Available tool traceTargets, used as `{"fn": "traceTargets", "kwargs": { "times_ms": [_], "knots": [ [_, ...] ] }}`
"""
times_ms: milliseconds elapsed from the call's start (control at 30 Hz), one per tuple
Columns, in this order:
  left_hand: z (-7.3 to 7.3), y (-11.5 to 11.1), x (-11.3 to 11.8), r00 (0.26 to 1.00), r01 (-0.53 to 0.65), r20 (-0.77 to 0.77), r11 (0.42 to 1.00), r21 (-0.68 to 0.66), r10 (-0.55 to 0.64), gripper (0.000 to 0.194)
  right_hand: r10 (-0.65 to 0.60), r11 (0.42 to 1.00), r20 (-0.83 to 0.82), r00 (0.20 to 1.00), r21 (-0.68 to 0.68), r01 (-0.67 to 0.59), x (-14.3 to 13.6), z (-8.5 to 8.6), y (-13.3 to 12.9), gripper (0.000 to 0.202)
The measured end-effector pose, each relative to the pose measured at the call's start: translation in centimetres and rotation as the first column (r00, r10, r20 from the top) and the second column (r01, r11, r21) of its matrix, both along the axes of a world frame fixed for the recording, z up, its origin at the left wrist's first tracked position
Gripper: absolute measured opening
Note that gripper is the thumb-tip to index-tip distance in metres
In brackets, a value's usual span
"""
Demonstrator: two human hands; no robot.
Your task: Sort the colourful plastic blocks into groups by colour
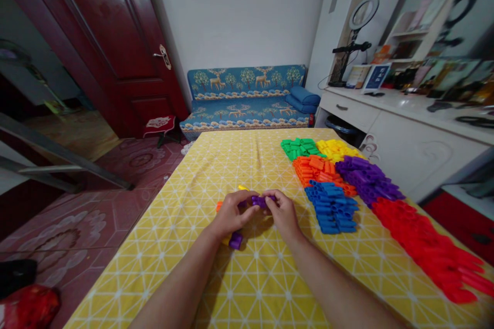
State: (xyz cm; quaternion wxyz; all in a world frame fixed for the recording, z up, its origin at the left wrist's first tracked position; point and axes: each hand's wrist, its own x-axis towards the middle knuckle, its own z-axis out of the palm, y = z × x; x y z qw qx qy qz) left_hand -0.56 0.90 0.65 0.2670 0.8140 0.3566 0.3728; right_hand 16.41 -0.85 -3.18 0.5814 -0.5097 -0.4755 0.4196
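Over the middle of the yellow patterned tablecloth (185,200), both hands pinch purple plastic connector pieces (259,201) between them. My left hand (233,212) is closed round the left end, its fingers hiding part of it. From the other side, my right hand (283,211) grips the right end between thumb and fingers. Under and beside the left hand show further joined pieces: a purple tube (235,240), a bit of yellow (243,187) and a bit of orange (219,206). How these join is hidden by the hand.
Right of my hands lie sorted piles of tube pieces: blue (334,208), orange (316,169), green (301,148), yellow (337,149), purple (368,179) and red (424,247). A blue sofa (243,108) stands beyond the table, a white dresser (409,133) to the right.
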Motion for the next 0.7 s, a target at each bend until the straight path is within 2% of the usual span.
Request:
{"fn": "traceTargets", "kwargs": {
  "times_ms": [133, 267, 433, 533, 700],
  "knots": [
    [-0.4, 0.2, -0.3, 0.996, -0.013, 0.084, 1.0, -0.006, 0.014, 0.03, 0.006, 0.999, -0.078, 0.997, -0.038, -0.009, 0.1, 0.5, -0.2, 0.022],
    [-0.8, 0.4, -0.4, 0.992, 0.012, 0.122, 1.0, -0.022, -0.009, 0.028, 0.079, 0.997, -0.042, 0.996, 0.002, -0.079, -0.1, 1.3, -0.6, 0.031],
    [-1.4, 0.7, -0.2, 0.974, -0.009, 0.221, 0.985, -0.172, 0.048, 0.022, 0.144, 0.989, 0.006, 0.99, 0.04, -0.144, -0.2, 1.4, -1.0, 0.037],
    [-1.4, 0.7, -0.2, 0.963, -0.009, 0.26, 0.972, -0.235, 0.072, 0.022, 0.129, 0.988, 0.075, 0.989, 0.075, -0.134, -0.2, 1.0, -0.9, 0.031],
    [-1.1, 0.8, -0.6, 0.981, -0.048, 0.174, 0.979, -0.197, 0.083, 0.024, 0.035, 0.991, 0.16, 0.987, 0.124, -0.055, -0.4, 0.8, -0.8, 0.022]
  ]
}}
